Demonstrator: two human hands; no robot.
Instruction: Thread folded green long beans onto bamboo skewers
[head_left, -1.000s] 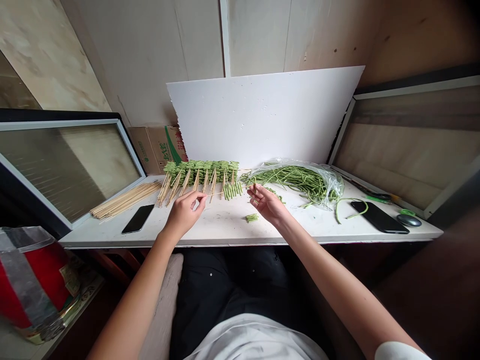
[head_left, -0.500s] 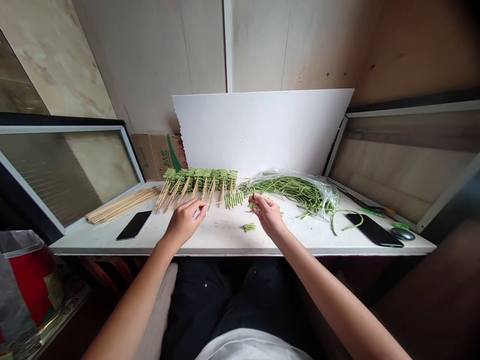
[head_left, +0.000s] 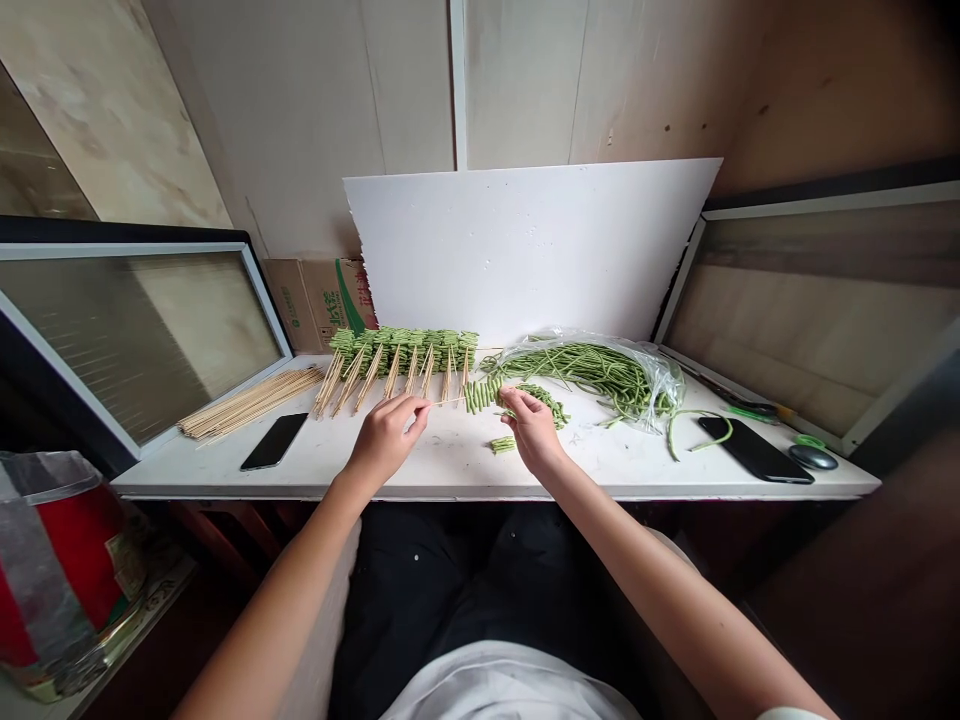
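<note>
My left hand (head_left: 390,436) pinches the blunt end of a thin bamboo skewer (head_left: 448,401) that points right. Several short green bean pieces (head_left: 480,394) are threaded on its far end. My right hand (head_left: 529,424) is closed at the skewer's tip, pinching a bean piece against it. Behind my hands lies a row of finished bean skewers (head_left: 405,350). A small bundle of cut bean pieces (head_left: 503,444) lies on the white table (head_left: 450,465) between my hands. More cut pieces (head_left: 550,402) lie just right of my right hand.
A clear bag of long green beans (head_left: 600,368) lies at the right. Bare skewers (head_left: 251,399) and a black phone (head_left: 274,440) lie at the left. Another phone (head_left: 754,449) and a dark mouse (head_left: 814,456) sit far right. A white board (head_left: 525,240) stands behind.
The skewer with its beans has shifted right and my right hand has come down onto its tip with a bean piece. The camera tilted slightly.
</note>
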